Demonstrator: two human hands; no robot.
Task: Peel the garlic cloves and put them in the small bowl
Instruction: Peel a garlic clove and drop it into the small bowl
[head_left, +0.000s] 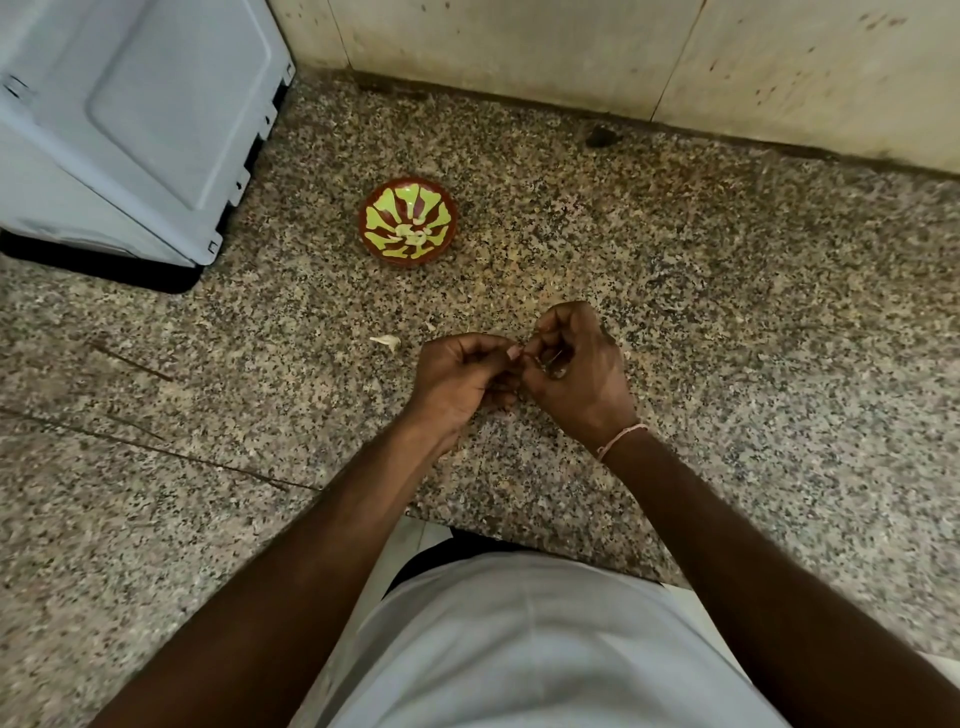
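Clove itself mostly hidden between the fingers; only a pale sliver shows. Left hand (462, 374) and right hand (576, 364) both curled tight, fingertips meeting, pinching the garlic clove (515, 354) above the speckled table (727, 312). One loose garlic piece (387, 341) just left of the hands. Small bowl (408, 222) farther back, red with yellow-green pattern, a few pale peeled cloves (410, 235) inside. Grey appliance (130, 119) far left, cut off by the frame.
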